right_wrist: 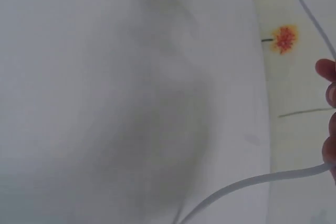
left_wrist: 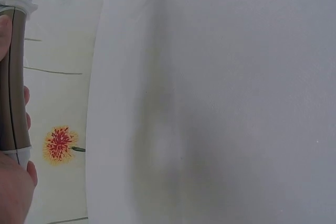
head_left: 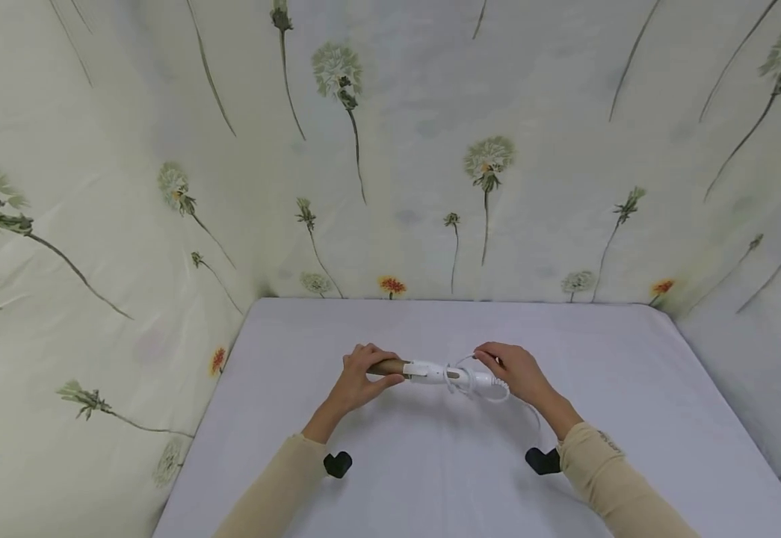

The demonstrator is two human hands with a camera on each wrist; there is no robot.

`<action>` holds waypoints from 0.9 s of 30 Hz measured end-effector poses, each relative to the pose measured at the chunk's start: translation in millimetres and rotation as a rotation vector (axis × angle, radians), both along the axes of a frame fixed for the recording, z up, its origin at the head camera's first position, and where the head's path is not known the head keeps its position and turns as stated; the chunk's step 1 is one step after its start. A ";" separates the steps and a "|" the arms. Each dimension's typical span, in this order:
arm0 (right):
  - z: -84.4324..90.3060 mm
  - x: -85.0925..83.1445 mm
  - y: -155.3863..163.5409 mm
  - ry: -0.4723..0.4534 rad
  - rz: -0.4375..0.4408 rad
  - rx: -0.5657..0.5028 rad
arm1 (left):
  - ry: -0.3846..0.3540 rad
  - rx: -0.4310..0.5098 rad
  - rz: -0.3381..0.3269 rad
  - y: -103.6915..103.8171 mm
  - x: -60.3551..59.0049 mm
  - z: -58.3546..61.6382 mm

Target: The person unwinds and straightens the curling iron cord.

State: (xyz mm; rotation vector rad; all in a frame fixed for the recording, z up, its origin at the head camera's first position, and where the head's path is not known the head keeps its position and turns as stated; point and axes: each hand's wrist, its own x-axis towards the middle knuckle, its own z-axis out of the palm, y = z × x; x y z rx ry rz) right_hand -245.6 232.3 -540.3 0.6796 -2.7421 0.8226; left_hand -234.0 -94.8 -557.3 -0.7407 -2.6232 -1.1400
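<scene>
A white curling iron (head_left: 425, 372) with a brown-gold barrel (left_wrist: 17, 93) is held level above the table. My left hand (head_left: 358, 382) grips it by the barrel, with fingers and thumb around it in the left wrist view. White cord (right_wrist: 252, 181) is looped around the iron's white handle. My right hand (head_left: 523, 373), to the right of the handle, pinches a length of this cord between thumb and fingers. From there the cord hangs down past the right wrist. Only the right fingertips (right_wrist: 331, 148) show at the edge of the right wrist view.
A white cloth covers the table (head_left: 430, 478). Curtain-like fabric (head_left: 403, 134) printed with dandelions stands behind it and at both sides. Black heart-like pieces (head_left: 338, 465) sit by each wrist.
</scene>
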 end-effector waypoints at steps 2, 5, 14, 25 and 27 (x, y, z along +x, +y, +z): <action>-6.3 3.0 -2.7 -0.028 0.010 0.006 | 0.007 0.009 0.010 -0.6 0.5 -1.5; -14.1 8.4 -5.6 -0.068 0.021 -0.009 | 0.027 0.014 0.030 -0.3 -0.3 -2.3; -30.0 22.2 -17.7 -0.210 -0.082 -0.024 | 0.039 0.022 0.109 -1.4 -4.4 3.4; -36.7 43.3 -22.7 -0.177 -0.011 0.065 | 0.032 0.001 0.164 3.2 -8.7 1.7; -38.6 47.2 -22.1 -0.187 -0.001 0.053 | 0.039 0.006 0.168 4.2 -8.6 1.9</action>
